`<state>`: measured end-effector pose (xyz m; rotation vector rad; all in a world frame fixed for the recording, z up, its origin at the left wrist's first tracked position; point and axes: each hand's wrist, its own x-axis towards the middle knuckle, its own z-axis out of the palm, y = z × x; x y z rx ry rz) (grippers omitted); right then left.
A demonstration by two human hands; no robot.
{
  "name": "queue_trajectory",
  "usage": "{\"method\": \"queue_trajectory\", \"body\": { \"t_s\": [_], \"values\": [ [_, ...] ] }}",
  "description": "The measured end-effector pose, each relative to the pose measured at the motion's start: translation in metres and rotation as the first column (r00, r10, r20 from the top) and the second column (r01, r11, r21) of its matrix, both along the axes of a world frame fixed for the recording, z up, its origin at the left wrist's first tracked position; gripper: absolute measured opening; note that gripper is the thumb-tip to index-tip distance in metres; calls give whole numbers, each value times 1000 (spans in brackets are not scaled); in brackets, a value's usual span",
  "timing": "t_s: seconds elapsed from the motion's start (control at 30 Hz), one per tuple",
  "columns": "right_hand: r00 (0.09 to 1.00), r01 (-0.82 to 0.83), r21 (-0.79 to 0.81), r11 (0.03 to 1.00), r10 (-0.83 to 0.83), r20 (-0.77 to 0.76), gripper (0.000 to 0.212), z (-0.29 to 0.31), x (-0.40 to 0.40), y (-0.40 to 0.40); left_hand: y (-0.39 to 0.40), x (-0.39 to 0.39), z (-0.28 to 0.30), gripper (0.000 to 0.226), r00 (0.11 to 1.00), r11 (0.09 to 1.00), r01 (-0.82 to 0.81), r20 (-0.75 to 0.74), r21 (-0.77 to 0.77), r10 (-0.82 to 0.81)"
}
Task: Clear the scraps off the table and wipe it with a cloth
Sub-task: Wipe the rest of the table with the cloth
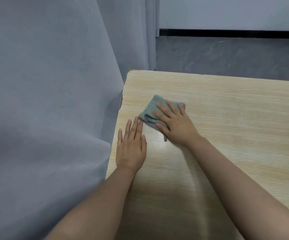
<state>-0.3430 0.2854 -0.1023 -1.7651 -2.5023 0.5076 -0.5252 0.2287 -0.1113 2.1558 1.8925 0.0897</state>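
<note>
Flat and spread, my right hand [174, 126] presses the cloth [155, 110] to the table [244, 135]; my left hand [131, 146] lies straight-fingered just beside it. No scraps show, so clearing looks done and wiping is underway, I judge.

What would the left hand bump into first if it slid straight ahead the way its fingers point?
Probably the green cloth: the left hand lies flat, its fingertips already at the cloth's near corner.
</note>
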Motion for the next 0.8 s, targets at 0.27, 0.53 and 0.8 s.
{"method": "queue_trajectory", "body": {
  "t_s": [0.27,0.53,0.8],
  "values": [
    [871,491,-13,871,-490,40,51,1,31,77,0,-1,-5,54,1000,999,-5,0,31,5],
    [996,76,5,997,-76,-35,51,2,-36,72,0,-1,-6,53,1000,998,1,-7,58,0],
    [919,391,7,920,-391,54,51,2,-17,102,-1,-1,-9,53,1000,998,-5,-1,70,5]
  ]
}}
